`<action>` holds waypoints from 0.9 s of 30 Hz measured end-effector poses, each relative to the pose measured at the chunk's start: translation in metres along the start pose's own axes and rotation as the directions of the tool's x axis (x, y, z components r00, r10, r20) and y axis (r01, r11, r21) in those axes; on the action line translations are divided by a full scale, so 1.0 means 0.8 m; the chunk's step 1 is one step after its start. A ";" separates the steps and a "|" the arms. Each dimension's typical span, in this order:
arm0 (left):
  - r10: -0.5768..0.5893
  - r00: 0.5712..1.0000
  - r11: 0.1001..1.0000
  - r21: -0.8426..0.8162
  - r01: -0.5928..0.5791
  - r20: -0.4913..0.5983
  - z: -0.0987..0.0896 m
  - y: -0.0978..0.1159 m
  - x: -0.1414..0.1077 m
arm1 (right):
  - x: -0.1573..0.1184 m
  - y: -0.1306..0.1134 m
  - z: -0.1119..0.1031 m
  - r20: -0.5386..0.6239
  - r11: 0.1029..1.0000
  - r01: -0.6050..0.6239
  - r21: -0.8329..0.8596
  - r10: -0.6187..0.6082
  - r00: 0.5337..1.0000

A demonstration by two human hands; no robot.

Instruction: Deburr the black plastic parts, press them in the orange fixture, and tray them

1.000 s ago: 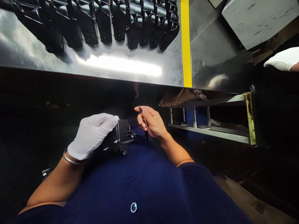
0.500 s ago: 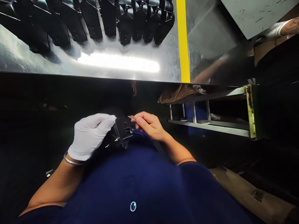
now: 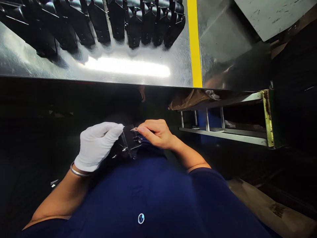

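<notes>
My left hand [image 3: 97, 145], in a white glove, pinches the upper left edge of a black part [image 3: 129, 137] with small metal pins and a round fitting on it. The part hangs in front of my dark blue shirt. My bare right hand [image 3: 157, 134] grips a small thin blade-like piece [image 3: 134, 129] between thumb and fingers. The piece's pointed tip lies over the upper face of the black part; whether it touches cannot be made out.
Several black parts [image 3: 135, 26] stand in a row on the metal table [image 3: 106, 77] ahead. Yellow tape [image 3: 194, 46] crosses it. Below the table at right is a metal frame [image 3: 242, 137], with brown wrapping [image 3: 188, 99] beside it.
My right hand has moved slightly left, bringing the thin piece over the black part. My left hand has hardly moved. The other person's gloved hand at the upper right has left the view.
</notes>
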State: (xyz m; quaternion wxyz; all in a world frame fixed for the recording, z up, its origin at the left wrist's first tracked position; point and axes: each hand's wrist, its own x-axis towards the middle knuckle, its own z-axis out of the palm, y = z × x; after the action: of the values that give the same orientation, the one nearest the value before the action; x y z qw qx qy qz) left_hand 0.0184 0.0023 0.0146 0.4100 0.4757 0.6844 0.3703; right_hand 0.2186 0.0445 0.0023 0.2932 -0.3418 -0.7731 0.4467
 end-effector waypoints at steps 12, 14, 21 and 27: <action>-0.117 0.993 0.990 -0.081 0.117 0.001 0.004 0.007 0.000 | 0.006 -0.001 -0.018 0.242 0.983 0.029 0.180 -0.073 0.968; -0.107 0.994 0.990 -0.092 0.103 -0.034 0.005 0.008 0.000 | 0.006 -0.002 -0.017 0.177 0.975 0.026 0.219 -0.066 0.982; -0.136 0.987 0.988 -0.090 0.128 -0.090 0.004 0.001 -0.001 | 0.004 -0.001 -0.007 0.080 0.993 0.096 -0.071 -0.090 0.993; -0.129 0.989 0.989 -0.080 0.123 -0.077 0.006 -0.003 -0.002 | 0.003 0.000 -0.006 0.062 0.986 0.119 -0.118 -0.113 0.992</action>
State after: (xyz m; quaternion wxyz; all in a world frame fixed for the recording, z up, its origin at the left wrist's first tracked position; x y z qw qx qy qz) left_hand 0.0220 0.0008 0.0111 0.4217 0.4003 0.7150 0.3882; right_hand 0.2212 0.0487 0.0045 0.2762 -0.3010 -0.8251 0.3904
